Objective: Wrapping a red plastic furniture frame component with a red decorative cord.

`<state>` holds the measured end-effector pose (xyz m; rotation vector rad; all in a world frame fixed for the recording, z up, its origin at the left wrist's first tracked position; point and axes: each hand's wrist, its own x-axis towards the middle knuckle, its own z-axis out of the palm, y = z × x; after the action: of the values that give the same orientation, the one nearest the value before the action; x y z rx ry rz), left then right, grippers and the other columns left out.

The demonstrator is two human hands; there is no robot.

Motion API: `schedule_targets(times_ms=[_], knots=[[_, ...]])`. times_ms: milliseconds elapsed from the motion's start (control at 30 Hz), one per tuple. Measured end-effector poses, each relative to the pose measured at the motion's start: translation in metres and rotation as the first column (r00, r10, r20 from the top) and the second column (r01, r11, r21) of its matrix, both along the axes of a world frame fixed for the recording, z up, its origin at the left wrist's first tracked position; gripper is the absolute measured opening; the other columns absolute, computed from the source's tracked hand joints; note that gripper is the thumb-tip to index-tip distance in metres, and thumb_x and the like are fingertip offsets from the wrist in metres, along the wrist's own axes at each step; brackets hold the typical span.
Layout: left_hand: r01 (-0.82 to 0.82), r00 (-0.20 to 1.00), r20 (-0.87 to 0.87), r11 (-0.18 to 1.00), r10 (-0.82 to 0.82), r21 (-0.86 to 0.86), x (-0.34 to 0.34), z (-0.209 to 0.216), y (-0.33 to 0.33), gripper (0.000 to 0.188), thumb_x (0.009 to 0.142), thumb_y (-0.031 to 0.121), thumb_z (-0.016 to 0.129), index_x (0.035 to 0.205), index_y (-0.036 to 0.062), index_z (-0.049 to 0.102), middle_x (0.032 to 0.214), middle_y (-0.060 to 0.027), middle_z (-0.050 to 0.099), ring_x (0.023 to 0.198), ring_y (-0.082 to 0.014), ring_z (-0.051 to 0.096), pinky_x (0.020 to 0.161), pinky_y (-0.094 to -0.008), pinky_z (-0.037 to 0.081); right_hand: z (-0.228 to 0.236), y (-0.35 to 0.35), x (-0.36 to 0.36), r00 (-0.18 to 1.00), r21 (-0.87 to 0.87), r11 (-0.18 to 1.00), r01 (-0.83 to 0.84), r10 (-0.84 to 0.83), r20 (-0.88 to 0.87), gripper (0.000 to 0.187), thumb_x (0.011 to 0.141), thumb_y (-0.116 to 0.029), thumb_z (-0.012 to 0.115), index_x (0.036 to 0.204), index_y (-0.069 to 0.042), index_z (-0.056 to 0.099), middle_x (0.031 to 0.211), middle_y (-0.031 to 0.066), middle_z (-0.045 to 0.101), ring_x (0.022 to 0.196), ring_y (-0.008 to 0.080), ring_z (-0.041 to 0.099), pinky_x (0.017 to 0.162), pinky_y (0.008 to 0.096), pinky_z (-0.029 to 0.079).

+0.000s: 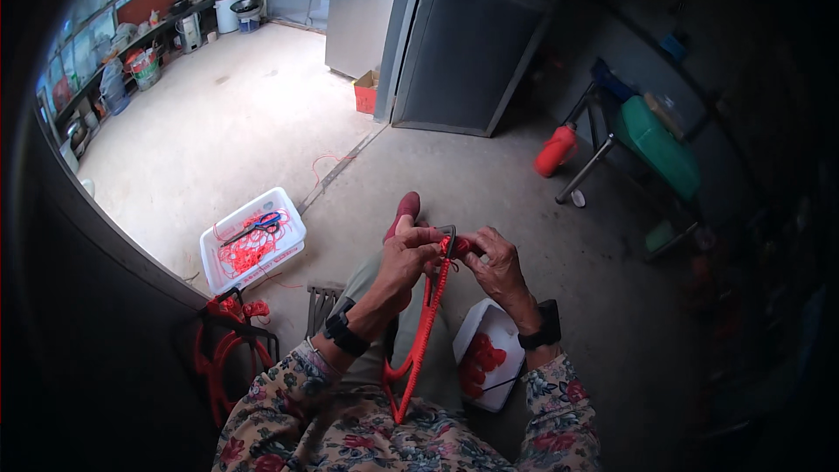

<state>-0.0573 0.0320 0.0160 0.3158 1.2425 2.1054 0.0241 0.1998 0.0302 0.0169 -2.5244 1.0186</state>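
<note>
A frame wrapped in red cord (pixel 425 328) slants from my lap up to my fingers, with a bare dark grey end (pixel 450 232) showing at its top. My left hand (pixel 409 255) is closed around that upper end from the left side. On the other side my right hand (pixel 495 264) pinches at red cord beside the same end, its fingertips close to the left ones. Exactly how the cord runs between the fingertips is too small to tell. The lower, looped part of the frame rests against my floral top.
A white tray (pixel 212 255) with red cord scraps and blue-handled scissors (pixel 265 224) sits at left. More red-wrapped frames (pixel 210 358) lie below it. A white box (pixel 504 395) holding red cord stands right of my legs. Beyond are a red bottle (pixel 556 151) and a green-topped stool (pixel 651 135).
</note>
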Motion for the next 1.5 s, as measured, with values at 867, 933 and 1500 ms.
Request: schedule_targets(times_ms=[867,933,1500], knots=[[0.331,0.9,0.209,0.912,-0.381,0.241,0.039,-0.01,-0.002,0.012,0.093,0.01,0.058,0.102,0.0023,0.053,0.075,-0.0072,0.058,0.058,-0.0179,0.06,0.052,-0.0278,0.05,0.111,-0.042,0.099,0.908,-0.233,0.966,0.115,-0.007,0.419,0.024,0.09,-0.019,0.063,0.104,0.0,0.062,0.072,0.0086,0.059,0.068,0.0077,0.053,0.062,0.0281,0.045],[0.329,0.924,0.13,0.92,-0.36,0.212,0.046,-0.013,0.002,0.03,0.092,0.009,0.06,0.118,-0.0014,0.049,0.08,-0.0063,0.057,0.06,-0.0153,0.059,0.054,-0.0276,0.05,0.105,-0.072,0.084,0.935,-0.5,0.866,0.021,0.16,0.317,0.018,0.09,-0.018,0.064,0.097,-0.001,0.062,0.068,0.0027,0.056,0.064,0.0053,0.05,0.058,0.0264,0.042],[0.225,0.832,0.414,0.906,-0.371,0.359,0.027,-0.006,-0.015,0.023,0.093,0.026,0.054,0.107,0.0081,0.053,0.074,-0.0076,0.06,0.056,-0.0173,0.056,0.048,-0.0282,0.044,0.026,-0.095,0.109,0.927,-0.241,0.961,-0.132,0.206,0.313,0.026,0.085,-0.015,0.07,0.105,0.0,0.064,0.068,0.0016,0.06,0.062,0.0032,0.053,0.058,0.0239,0.043]])
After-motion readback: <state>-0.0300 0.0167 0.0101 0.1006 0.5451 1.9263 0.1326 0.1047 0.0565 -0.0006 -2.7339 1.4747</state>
